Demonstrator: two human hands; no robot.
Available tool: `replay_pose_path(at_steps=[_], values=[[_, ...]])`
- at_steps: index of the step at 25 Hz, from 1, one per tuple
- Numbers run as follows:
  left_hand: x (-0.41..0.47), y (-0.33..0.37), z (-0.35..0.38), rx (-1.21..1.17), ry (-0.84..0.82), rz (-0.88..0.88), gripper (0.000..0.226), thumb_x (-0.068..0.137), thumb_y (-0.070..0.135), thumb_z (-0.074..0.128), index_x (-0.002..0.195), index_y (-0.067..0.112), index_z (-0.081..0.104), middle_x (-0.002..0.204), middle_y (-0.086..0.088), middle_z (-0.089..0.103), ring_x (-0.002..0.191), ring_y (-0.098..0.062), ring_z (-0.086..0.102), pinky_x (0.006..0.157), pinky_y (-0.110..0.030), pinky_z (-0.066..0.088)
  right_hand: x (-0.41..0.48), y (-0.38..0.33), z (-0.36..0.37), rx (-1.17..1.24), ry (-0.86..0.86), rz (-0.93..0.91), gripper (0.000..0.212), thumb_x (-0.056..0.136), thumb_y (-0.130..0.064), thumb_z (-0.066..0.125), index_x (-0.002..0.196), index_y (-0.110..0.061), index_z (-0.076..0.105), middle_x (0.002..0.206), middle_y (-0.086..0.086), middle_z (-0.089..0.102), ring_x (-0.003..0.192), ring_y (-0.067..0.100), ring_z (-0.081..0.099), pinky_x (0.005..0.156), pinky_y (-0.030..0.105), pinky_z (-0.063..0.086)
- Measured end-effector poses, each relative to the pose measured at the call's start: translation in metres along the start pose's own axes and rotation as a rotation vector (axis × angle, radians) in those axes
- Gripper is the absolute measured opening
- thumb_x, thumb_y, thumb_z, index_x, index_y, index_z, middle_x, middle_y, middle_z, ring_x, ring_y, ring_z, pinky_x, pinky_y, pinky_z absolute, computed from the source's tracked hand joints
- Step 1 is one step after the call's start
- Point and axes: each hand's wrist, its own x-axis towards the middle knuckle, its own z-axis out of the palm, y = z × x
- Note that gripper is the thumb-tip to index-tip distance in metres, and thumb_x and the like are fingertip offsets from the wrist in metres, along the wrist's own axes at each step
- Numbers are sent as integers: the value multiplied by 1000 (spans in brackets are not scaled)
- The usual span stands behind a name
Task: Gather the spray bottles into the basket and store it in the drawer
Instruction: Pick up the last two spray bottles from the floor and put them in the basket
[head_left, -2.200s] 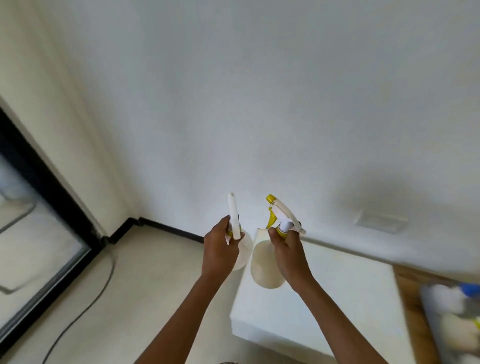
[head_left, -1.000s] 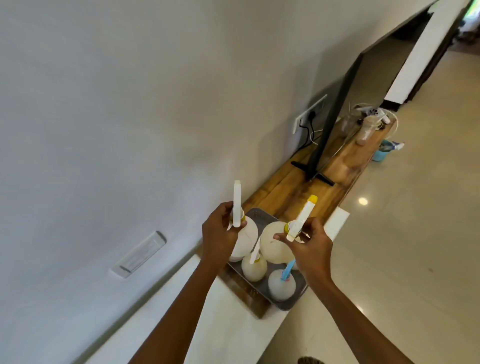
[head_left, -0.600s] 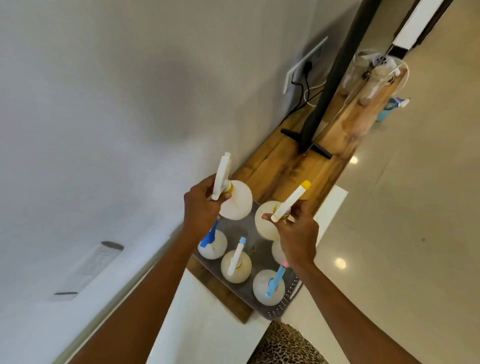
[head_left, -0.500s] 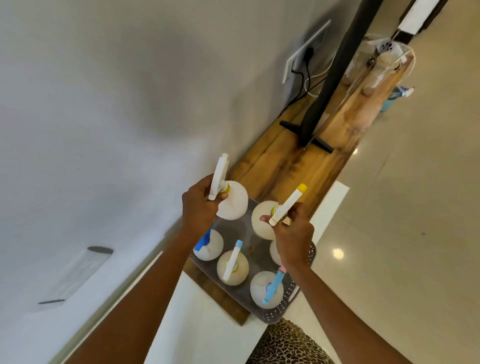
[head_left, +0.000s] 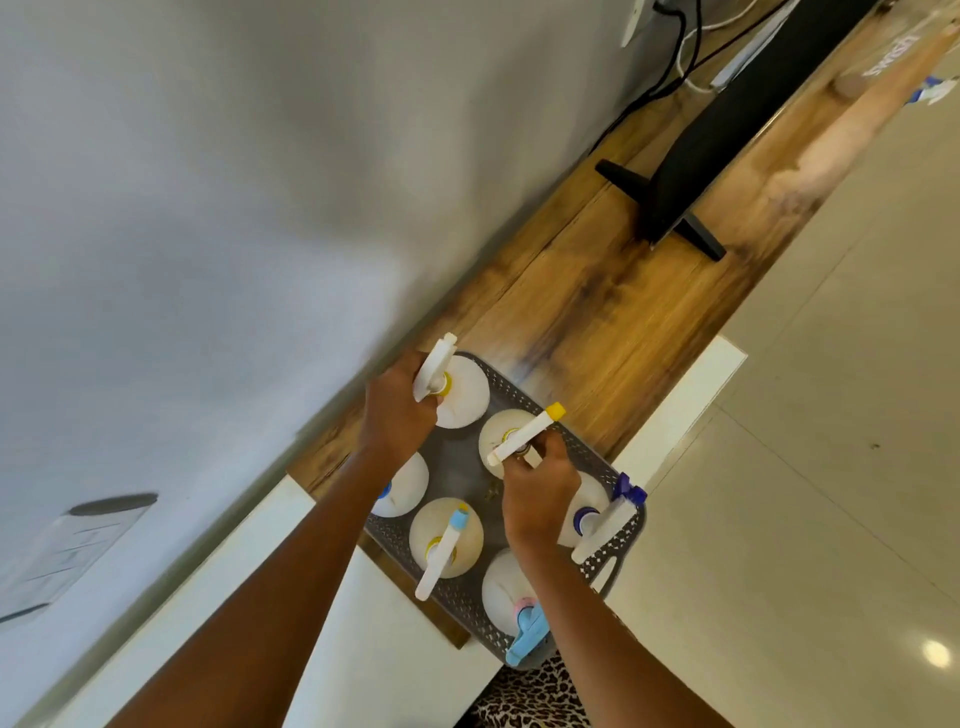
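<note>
A grey perforated basket (head_left: 615, 558) sits on the near end of a wooden shelf top. My left hand (head_left: 397, 410) grips the neck of a white spray bottle (head_left: 462, 395) with a white trigger, at the basket's far corner. My right hand (head_left: 537, 493) grips a cream spray bottle with a yellow-tipped trigger (head_left: 506, 436), just inside the basket. Several other bottles stand in the basket: one with a light-blue tip (head_left: 447, 538), one with a dark blue head (head_left: 597, 512), one with a pale blue and pink head (head_left: 506, 597), and one partly hidden under my left arm (head_left: 405, 486).
The wooden shelf top (head_left: 597, 306) runs along a white wall. A black TV on a stand (head_left: 727, 124) is farther along it, with cables behind. A white block (head_left: 395, 649) lies below the shelf end. Glossy tiled floor (head_left: 805, 519) spreads to the right.
I turned from the white block to the basket with a bottle in each hand. Both bottles have come down from above the basket to its level.
</note>
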Motion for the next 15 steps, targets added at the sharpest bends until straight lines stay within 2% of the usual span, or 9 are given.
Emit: replay_pose_path(at_steps=[6,12,15], values=[[2,1,16,23,-15,10,40,80,1,64,118,4,56,115,-20,65,101,-35,60,86,-35,46,-3,0,8,44,-37,79,42,74,-3,75,112,3,59,109,21,66,103,30,64,84,47,56],[-6,-5,18,47,-21,9,40,83,4,61,121,5,52,118,-20,62,104,-34,58,86,-39,48,-4,0,1,80,-45,108,51,74,1,73,121,2,53,118,22,62,111,32,60,89,47,54],[-11,-9,16,82,-36,40,46,79,12,67,122,10,50,121,-16,62,106,-33,58,88,-46,50,-7,-2,0,80,-47,128,54,73,4,73,122,2,50,120,22,60,113,33,58,92,39,52]])
